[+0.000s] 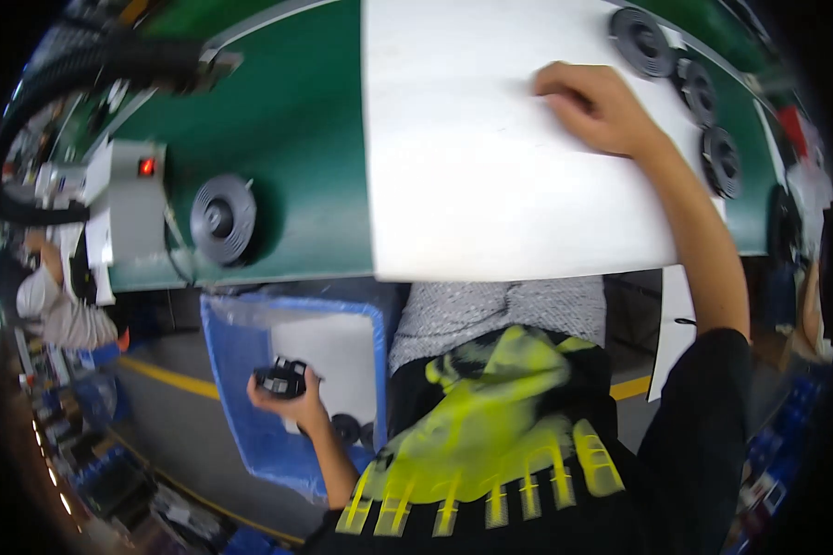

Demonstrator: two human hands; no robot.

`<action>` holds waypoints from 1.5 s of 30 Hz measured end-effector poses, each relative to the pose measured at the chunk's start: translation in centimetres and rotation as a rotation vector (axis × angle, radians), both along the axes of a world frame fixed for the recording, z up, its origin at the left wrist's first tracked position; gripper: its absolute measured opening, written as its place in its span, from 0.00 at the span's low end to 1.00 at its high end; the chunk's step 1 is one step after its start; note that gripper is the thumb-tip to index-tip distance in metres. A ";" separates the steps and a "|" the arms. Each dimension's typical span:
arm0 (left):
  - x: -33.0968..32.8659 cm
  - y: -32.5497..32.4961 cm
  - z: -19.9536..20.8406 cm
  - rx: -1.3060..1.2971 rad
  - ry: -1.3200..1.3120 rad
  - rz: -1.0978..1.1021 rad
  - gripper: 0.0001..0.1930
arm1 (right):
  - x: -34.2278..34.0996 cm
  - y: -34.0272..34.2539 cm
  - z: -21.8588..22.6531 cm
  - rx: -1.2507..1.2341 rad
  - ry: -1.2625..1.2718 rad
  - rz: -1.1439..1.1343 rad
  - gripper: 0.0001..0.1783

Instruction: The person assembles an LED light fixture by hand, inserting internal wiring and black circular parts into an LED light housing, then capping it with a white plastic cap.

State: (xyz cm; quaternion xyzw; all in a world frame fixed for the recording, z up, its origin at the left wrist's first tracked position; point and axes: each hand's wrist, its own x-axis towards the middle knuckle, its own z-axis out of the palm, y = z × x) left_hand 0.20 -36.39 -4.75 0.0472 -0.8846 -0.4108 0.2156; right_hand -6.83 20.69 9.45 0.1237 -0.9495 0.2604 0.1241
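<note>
Above the blue bin, to the left of my lap, my left hand is closed round a small black plastic part. Its exact kind is hard to make out. My right hand rests over the white sheet on the table, its fingers curled in and nothing showing in them. Right of that hand stand round dark grey ribbed discs: one at the far edge, another just behind it and a nearer one.
A similar grey disc sits on the green tabletop at left. Beside it stands a grey box with a lit red switch, under a black flexible hose. Dark round parts lie inside the bin. Another person is at far left.
</note>
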 end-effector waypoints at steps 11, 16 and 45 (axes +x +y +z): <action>-10.6 31.4 22.1 0.315 0.386 -1.060 0.47 | 0.9 0.1 0.5 -0.171 -0.012 -0.007 0.11; -21.2 43.6 23.5 -0.200 0.150 -1.110 0.43 | -0.8 -1.2 -0.3 -0.186 0.052 0.068 0.10; -12.7 33.3 24.6 0.230 0.038 -1.456 0.30 | -0.8 -6.9 -1.0 -0.133 -0.063 0.296 0.12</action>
